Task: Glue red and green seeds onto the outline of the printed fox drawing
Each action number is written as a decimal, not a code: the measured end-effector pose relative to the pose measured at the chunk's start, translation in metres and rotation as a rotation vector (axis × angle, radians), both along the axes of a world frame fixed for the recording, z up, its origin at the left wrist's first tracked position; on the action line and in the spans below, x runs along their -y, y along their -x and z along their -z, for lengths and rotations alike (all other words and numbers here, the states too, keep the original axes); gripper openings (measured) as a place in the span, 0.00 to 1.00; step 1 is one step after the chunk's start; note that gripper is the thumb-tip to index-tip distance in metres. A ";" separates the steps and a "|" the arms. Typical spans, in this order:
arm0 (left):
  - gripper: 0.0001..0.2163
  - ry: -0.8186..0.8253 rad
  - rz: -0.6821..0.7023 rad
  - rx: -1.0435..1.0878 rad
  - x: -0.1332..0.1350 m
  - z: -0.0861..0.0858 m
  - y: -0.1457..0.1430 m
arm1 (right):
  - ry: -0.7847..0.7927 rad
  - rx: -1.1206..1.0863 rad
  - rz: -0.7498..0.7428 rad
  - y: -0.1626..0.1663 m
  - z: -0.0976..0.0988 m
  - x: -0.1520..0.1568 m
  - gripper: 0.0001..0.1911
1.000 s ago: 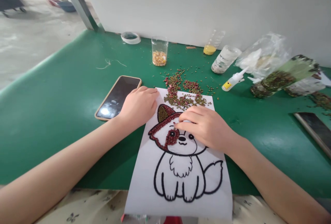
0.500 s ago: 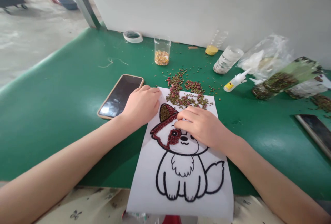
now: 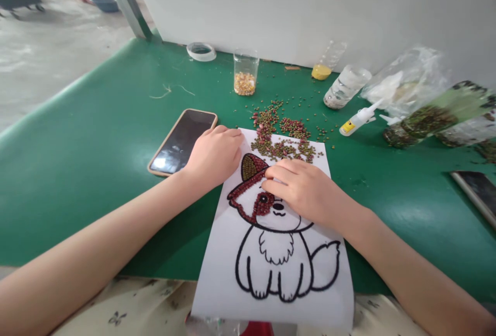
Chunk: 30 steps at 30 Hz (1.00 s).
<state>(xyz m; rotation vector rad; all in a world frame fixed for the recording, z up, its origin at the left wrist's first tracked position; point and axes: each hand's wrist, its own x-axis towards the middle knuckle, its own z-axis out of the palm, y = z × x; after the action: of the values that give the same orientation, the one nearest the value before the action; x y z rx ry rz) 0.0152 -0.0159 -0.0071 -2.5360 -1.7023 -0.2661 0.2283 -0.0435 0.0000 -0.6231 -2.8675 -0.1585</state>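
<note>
A white sheet (image 3: 271,294) with a black outline drawing of a sitting dog lies on the green table (image 3: 96,134). The dog's hat and one eye patch are filled with red and olive beans. My left hand (image 3: 215,155) rests curled on the sheet's top left corner, fingers folded under. My right hand (image 3: 300,188) lies over the dog's head, its fingertips pinched together at the hat brim; what they pinch is too small to see. A loose pile of red and green beans (image 3: 279,137) sits at the sheet's top edge.
A phone (image 3: 182,142) lies left of my left hand. At the back stand a glass of corn kernels (image 3: 245,73), a tape roll (image 3: 201,51), small bottles (image 3: 346,87), a glue bottle (image 3: 358,119) and bean bags (image 3: 430,116). Another phone (image 3: 478,194) lies at the right.
My right fingertips have crept slightly up and right along the hat brim. The left hand has stayed put; the view shifted a little.
</note>
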 end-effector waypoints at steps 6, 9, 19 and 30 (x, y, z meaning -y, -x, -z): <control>0.17 -0.006 0.005 -0.004 0.000 0.000 0.000 | 0.039 0.000 0.004 0.001 0.002 0.000 0.12; 0.17 -0.004 0.008 0.004 0.000 0.001 0.000 | 0.044 -0.011 0.008 0.001 0.002 0.000 0.12; 0.16 0.007 0.001 -0.011 0.001 -0.002 0.000 | 0.036 -0.191 0.166 -0.008 0.000 -0.007 0.12; 0.17 -0.020 0.002 -0.007 -0.001 0.002 0.002 | -0.112 -0.492 0.724 -0.065 0.002 -0.053 0.04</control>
<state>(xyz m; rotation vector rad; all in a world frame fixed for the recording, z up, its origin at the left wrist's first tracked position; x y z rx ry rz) 0.0132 -0.0146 -0.0088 -2.5216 -1.6869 -0.2723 0.2935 0.0096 -0.0017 -1.4175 -2.0465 -0.2271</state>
